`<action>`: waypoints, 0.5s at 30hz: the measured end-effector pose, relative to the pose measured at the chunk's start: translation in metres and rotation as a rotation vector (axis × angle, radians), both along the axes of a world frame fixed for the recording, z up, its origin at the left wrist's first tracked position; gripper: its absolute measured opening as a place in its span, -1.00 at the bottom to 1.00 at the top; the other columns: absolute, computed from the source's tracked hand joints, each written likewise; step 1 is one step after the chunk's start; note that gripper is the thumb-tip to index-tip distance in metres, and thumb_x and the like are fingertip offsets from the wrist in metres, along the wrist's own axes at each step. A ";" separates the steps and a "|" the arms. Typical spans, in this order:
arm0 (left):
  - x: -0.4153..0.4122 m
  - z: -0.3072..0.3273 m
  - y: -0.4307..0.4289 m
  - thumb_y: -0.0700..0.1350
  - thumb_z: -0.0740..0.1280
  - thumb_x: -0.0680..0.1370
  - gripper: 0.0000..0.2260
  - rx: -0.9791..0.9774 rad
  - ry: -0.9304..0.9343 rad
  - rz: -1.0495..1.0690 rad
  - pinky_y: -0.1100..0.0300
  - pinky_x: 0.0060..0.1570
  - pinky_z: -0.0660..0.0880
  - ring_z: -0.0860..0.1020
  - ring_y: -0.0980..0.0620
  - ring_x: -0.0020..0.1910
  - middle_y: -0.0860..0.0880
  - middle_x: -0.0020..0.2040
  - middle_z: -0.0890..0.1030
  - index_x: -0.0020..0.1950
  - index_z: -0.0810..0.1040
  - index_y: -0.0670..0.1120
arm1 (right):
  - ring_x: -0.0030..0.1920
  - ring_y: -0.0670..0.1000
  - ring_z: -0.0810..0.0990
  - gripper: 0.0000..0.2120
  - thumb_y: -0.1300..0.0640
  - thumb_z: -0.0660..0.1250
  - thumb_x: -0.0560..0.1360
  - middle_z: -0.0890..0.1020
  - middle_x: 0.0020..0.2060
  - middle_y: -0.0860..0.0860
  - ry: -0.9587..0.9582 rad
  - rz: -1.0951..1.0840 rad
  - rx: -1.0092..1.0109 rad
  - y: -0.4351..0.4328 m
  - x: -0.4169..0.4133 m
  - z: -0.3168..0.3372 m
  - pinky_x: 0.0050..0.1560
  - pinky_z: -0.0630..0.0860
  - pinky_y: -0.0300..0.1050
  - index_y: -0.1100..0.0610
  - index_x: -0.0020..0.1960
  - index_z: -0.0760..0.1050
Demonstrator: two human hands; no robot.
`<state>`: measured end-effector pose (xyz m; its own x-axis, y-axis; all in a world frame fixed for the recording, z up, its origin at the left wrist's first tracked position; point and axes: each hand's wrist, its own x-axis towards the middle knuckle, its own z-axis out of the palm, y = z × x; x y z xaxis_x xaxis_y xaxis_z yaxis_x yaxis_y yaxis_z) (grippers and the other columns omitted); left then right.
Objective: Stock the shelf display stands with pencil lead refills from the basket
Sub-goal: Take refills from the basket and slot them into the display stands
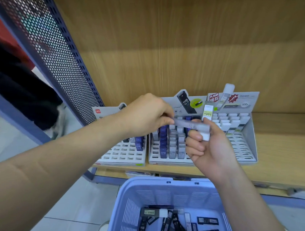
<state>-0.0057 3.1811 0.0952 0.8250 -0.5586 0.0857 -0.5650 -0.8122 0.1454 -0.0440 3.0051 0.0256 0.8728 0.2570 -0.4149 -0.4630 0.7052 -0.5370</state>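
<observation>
My left hand [148, 113] pinches a refill [186, 122], level, above the middle stand [171, 161] on the far shelf [276, 154]; my right hand [211, 148] grips an upright refill [207, 112] beside it. Near: basket [163, 188] of loose refills [175, 221].

The refill case [191, 124] pinched in the left grip [148, 113] was smeared by motion, its label unreadable. That grip hid the back rows of the left stand [122, 154]. The right grip [209, 146] covered one side of the middle stand [165, 160] (how many refills [207, 113] it held could not be counted). The basket [162, 193] ran off the bottom edge.
</observation>
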 end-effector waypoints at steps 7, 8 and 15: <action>-0.032 -0.008 -0.006 -0.23 0.38 0.50 -0.93 -0.883 0.604 0.401 0.25 -0.30 0.59 0.62 0.05 -0.36 -0.09 -0.34 0.64 -0.16 0.63 -0.21 | -0.54 -0.14 0.13 -0.86 0.00 0.36 0.47 0.20 -0.45 -0.06 -0.213 -0.010 -0.138 0.009 -0.016 0.006 -0.54 0.02 -0.30 0.07 -0.09 0.56; -0.038 -0.008 -0.008 -0.23 0.39 0.50 -0.93 -0.908 0.649 0.403 0.27 -0.32 0.58 0.62 0.06 -0.36 -0.11 -0.33 0.64 -0.15 0.63 -0.21 | -0.54 -0.14 0.13 -0.93 0.05 0.38 0.44 0.19 -0.46 -0.06 -0.252 -0.004 -0.163 0.012 -0.018 0.006 -0.54 0.02 -0.31 0.04 -0.18 0.58; -0.053 -0.002 -0.012 -0.08 0.39 0.49 -0.81 -0.831 0.668 0.400 0.21 -0.23 0.60 0.59 0.07 -0.34 -0.09 -0.29 0.65 -0.04 0.65 -0.20 | -0.54 -0.13 0.11 -0.91 0.16 0.39 0.49 0.25 -0.54 -0.10 -0.329 0.015 -0.384 0.007 -0.027 0.012 -0.53 0.07 -0.30 0.09 -0.19 0.56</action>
